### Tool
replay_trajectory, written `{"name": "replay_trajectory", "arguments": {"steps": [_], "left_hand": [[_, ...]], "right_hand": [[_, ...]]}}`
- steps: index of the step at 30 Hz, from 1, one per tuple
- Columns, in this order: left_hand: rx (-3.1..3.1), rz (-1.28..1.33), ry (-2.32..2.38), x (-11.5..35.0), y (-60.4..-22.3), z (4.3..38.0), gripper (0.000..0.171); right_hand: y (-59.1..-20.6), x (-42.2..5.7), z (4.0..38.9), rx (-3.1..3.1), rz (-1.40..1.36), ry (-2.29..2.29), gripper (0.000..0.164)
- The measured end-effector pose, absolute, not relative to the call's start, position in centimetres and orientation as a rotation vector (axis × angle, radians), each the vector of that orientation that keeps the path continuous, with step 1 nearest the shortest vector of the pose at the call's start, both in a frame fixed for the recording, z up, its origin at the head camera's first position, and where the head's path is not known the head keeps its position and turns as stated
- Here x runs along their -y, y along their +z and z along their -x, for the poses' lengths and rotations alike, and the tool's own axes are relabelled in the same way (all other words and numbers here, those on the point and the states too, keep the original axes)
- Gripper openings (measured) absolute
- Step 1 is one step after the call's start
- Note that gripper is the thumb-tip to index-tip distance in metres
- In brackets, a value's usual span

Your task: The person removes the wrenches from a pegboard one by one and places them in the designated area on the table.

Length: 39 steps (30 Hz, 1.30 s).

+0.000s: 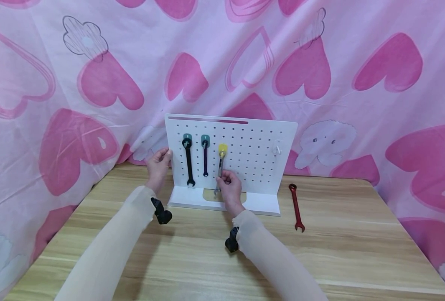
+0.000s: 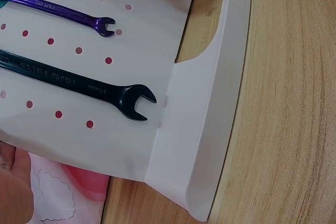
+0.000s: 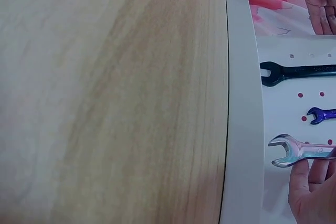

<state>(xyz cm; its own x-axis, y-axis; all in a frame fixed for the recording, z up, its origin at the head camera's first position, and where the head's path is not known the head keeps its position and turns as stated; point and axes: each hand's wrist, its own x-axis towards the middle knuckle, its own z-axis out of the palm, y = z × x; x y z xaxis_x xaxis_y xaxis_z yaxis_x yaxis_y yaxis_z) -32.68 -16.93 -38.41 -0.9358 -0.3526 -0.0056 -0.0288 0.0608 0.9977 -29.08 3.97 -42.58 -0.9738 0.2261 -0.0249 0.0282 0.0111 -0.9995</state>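
A white pegboard (image 1: 250, 171) stands upright on its base on the table. My left hand (image 1: 157, 169) holds the board's left edge between thumb and fingers. With my right hand (image 1: 230, 188) I pinch the lower part of a silver combination wrench (image 3: 310, 151), whose upper end is at a yellow hook (image 1: 223, 148). Its open jaw points down toward the base. To its left hang a small purple wrench (image 2: 63, 12) and a larger black wrench (image 2: 68, 81), each from a green hook.
A red combination wrench (image 1: 296, 207) lies on the wooden table (image 1: 342, 251), right of the board. A clear hook (image 1: 277, 147) is on the board's upper right. Behind everything hangs a pink heart-patterned curtain (image 1: 214, 33).
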Motion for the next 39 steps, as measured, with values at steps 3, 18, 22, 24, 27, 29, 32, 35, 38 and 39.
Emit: {"name": "replay_trajectory", "arguments": {"steps": [3, 18, 22, 24, 27, 29, 32, 35, 38, 39], "left_hand": [[2.092, -0.391, -1.965, 16.9, -38.4, 32.7, 0.039], [2.082, -0.401, -1.967, 16.8, -38.2, 32.7, 0.038], [2.079, -0.403, -1.967, 16.8, -38.2, 32.8, 0.038], [2.079, -0.406, -1.969, 16.8, -38.2, 32.8, 0.038], [2.081, -0.410, -1.970, 16.8, -38.2, 32.8, 0.038], [2.081, -0.410, -1.969, 16.8, -38.2, 32.8, 0.038], [2.074, -0.412, -1.966, 16.8, -38.2, 32.8, 0.037], [2.071, -0.415, -1.963, 16.8, -38.2, 32.8, 0.037], [2.074, -0.422, -1.966, 16.8, -38.2, 32.8, 0.037], [2.076, -0.425, -1.966, 16.8, -38.2, 32.8, 0.037]], "right_hand": [[-42.6, -4.1, 29.0, 2.136, 0.270, 2.090, 0.017], [-42.4, -4.5, 28.3, 2.167, 0.248, 2.088, 0.011], [-42.2, -4.6, 27.9, 2.176, 0.236, 2.091, 0.011], [-42.1, -4.7, 27.8, 2.182, 0.227, 2.098, 0.011], [-42.1, -4.9, 27.6, 2.192, 0.207, 2.104, 0.011], [-42.2, -5.0, 27.4, 2.191, 0.189, 2.114, 0.011], [-42.2, -5.2, 27.2, 2.190, 0.167, 2.129, 0.012], [-42.2, -5.3, 26.9, 2.191, 0.152, 2.148, 0.013], [-42.1, -5.5, 26.7, 2.199, 0.146, 2.160, 0.014], [-42.1, -5.6, 26.6, 2.199, 0.143, 2.166, 0.015]]}}
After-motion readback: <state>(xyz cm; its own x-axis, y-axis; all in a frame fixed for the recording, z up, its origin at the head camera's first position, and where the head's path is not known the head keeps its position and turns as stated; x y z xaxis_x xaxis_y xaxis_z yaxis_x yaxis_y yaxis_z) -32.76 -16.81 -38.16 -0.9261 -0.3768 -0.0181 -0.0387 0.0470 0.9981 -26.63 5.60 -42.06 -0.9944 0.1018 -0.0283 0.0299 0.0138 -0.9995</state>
